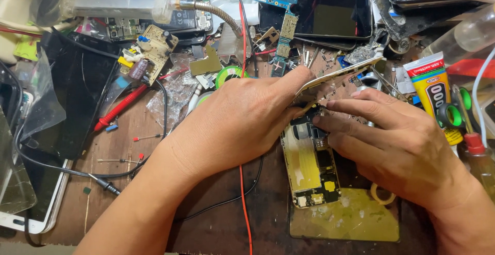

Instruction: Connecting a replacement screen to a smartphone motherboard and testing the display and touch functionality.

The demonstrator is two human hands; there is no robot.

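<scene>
Head view: left hand (242, 118) lies knuckles-up across the counter (154, 183), fingers curled around the lifted panel (337, 77). Right hand (402, 147) reaches in palm-down, fingertips (330, 104) pressing into the opened phone (309, 165) mid-counter, gripping nothing.

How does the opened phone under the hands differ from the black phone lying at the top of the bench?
The opened yellow-gold phone body shows bare circuit parts; the black glossy phone looks closed, screen dark. The left hand and right hand touch the opened one; the black one lies untouched with a blue circuit board across it. Both lie flat.
</scene>
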